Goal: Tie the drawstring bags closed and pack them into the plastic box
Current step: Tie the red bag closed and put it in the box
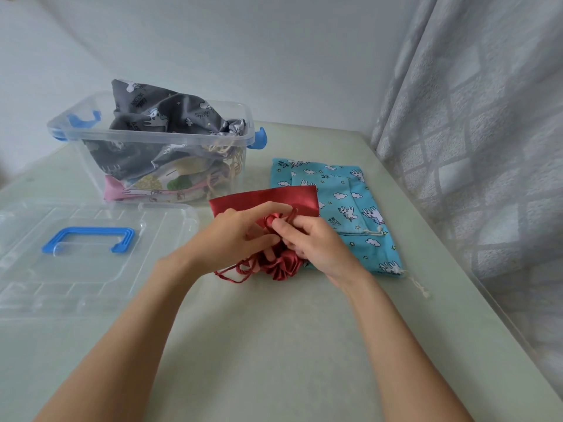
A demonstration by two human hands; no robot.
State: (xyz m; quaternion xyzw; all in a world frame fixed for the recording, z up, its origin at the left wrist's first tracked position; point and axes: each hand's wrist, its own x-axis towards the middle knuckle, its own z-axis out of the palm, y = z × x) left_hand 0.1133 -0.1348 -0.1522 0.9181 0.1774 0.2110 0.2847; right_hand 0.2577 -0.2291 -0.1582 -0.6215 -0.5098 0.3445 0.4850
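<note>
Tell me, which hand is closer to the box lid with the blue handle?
Left. The left hand works the red bag just right of the lid; the right hand is farther right, toward the blue bags.

Your left hand [240,233] and right hand [313,243] are bare, with no sleeves, rings or watch on either forearm from the frame's bottom.

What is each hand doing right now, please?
Left hand: closed, pinching the red bag at its gathered neck.
Right hand: closed on the red bag's drawstring.
</note>
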